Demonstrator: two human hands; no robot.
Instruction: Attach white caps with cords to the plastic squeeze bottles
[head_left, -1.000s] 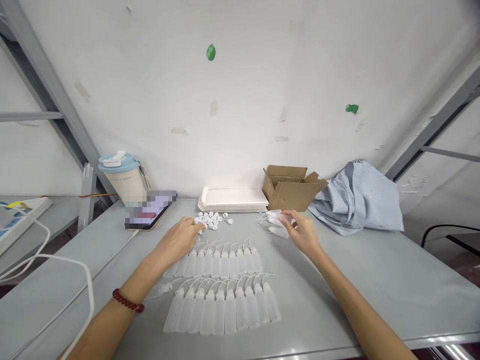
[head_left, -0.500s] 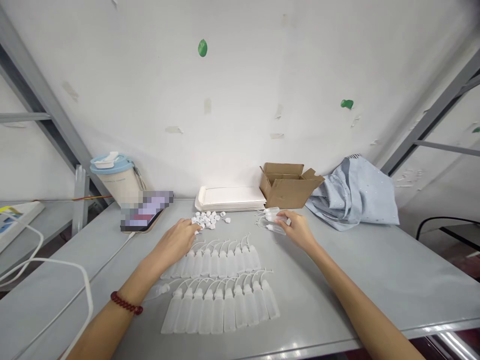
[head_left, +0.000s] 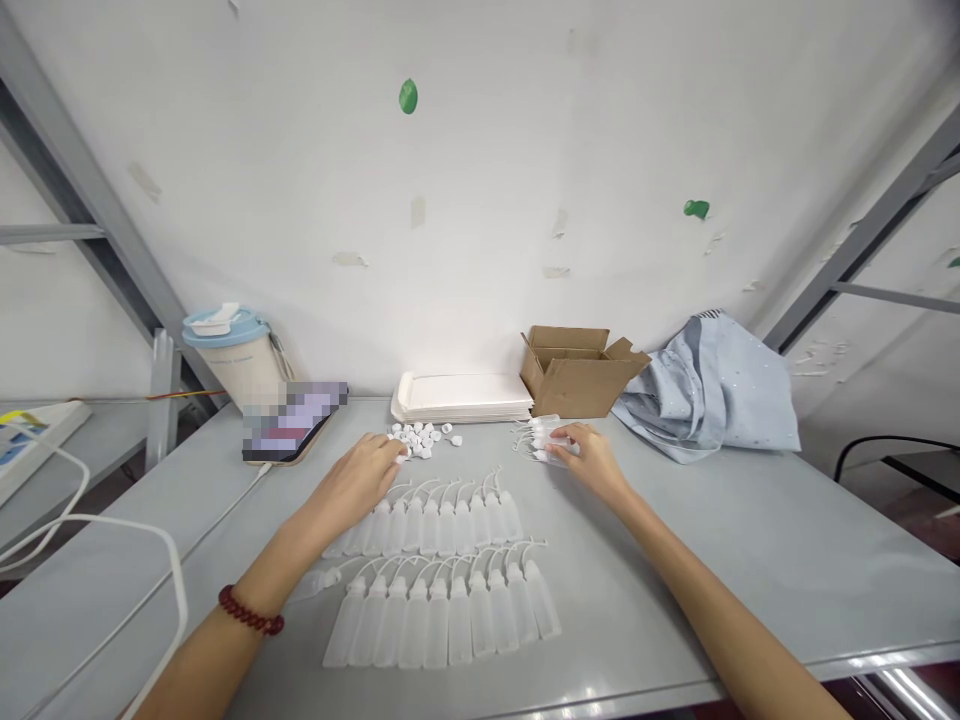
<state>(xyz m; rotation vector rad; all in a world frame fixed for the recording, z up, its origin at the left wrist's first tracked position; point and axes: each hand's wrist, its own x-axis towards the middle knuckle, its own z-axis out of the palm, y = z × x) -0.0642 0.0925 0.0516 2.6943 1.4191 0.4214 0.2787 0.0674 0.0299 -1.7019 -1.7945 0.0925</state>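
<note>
My left hand (head_left: 365,474) is at the left edge of a heap of small white caps (head_left: 426,437). Its fingers are curled together, with a white cap at the fingertips. On the right, my right hand (head_left: 592,462) has thumb and fingers closed around the ends of a few small translucent squeeze bottles (head_left: 546,422) lying flat, their thin tips pointing left. Nearer to me lie two rows of similar bottles: a back row (head_left: 446,525) and a front row (head_left: 435,625), each with thin curved tips. One bottle (head_left: 319,582) lies apart beside my left forearm.
Behind the caps is a stack of white trays or sheets (head_left: 465,397), next to an open cardboard box (head_left: 589,385). A bluish cloth bag (head_left: 720,390) lies at right. A phone (head_left: 296,425) with a white cable and a lidded cup (head_left: 236,360) stand at left.
My right hand has brought the nearest small bottle closer to the others. My left hand has shifted slightly right and up at the cap heap.
</note>
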